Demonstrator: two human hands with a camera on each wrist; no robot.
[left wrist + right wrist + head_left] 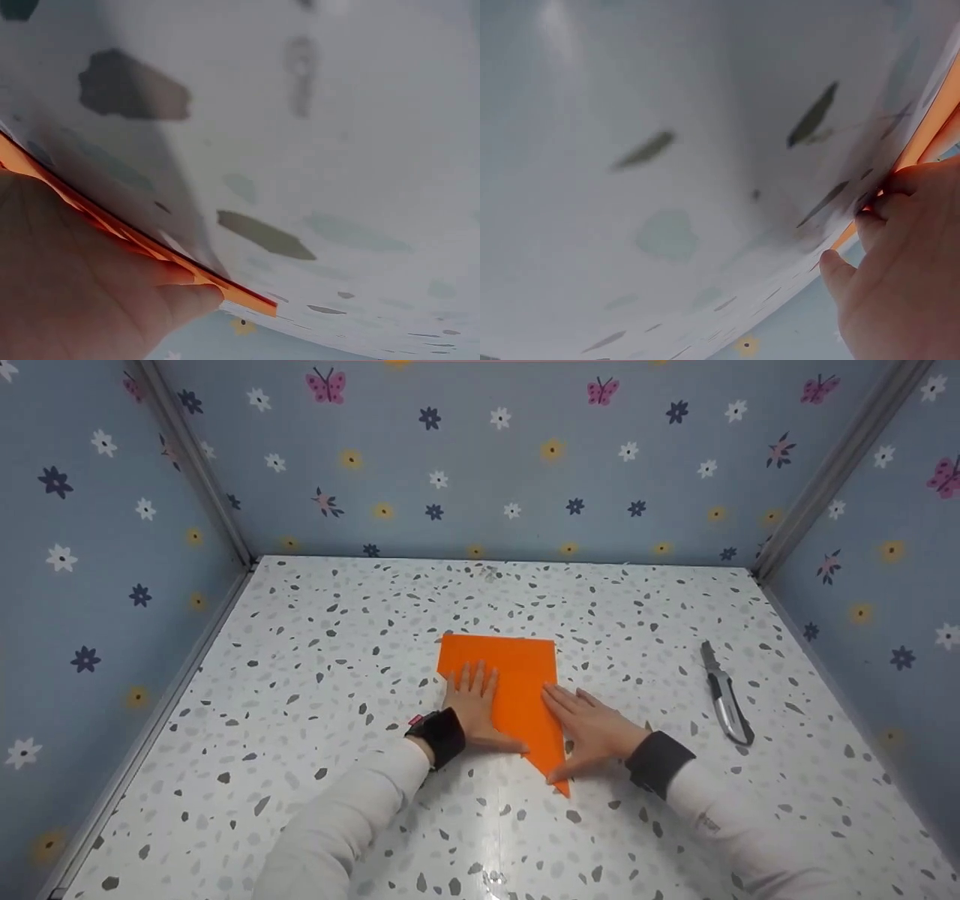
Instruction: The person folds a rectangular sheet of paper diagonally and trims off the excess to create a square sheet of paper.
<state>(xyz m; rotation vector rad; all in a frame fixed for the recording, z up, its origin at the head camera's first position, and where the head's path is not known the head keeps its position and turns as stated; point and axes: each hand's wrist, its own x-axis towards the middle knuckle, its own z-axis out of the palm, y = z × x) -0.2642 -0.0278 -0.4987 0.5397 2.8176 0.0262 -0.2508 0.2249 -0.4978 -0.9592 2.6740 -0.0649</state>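
A folded sheet of orange paper (517, 675) lies flat on the speckled table, with a straight top edge and a lower part narrowing to a point at the bottom right. My left hand (472, 711) rests on its left side, fingers straight and pointing away, thumb stretched toward the slanted lower edge. Along the right edge my right hand (596, 729) presses with extended fingers, its thumb near the bottom tip. In the left wrist view the paper (247, 296) shows as a thin layered edge under the hand. The right wrist view has fingertips right at the paper's edge.
A utility knife (726, 697) with a grey and black handle lies on the table (337, 660) to the right of my right hand. Blue flowered panels (480, 457) enclose the table at the back and both sides. A dark smartwatch (442, 735) is on the left wrist.
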